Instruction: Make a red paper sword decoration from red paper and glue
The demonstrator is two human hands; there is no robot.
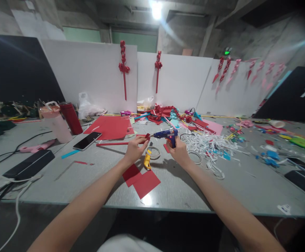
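In the head view my right hand [179, 149] is wrapped round the grip of a blue hot glue gun [165, 133], its nozzle pointing left. The nozzle tip is close to a small folded piece of red paper [147, 136] pinched in the fingertips of my left hand [136, 149]. A thin red stick [112, 144] runs out leftward from behind my left hand; I cannot tell whether it is gripped too. Below the hands lie a yellow utility knife [147, 161], a roll of tape [156, 156] and two overlapping red paper squares [146, 183].
Shredded white paper [207, 143] and another tape ring [195, 157] lie to the right. On the left are a phone [87, 140], a pink bottle [56, 124], a red flask [70, 118] and cables. Red sheets [110, 126] lie farther back, before white panels [89, 70] with hanging red paper decorations.
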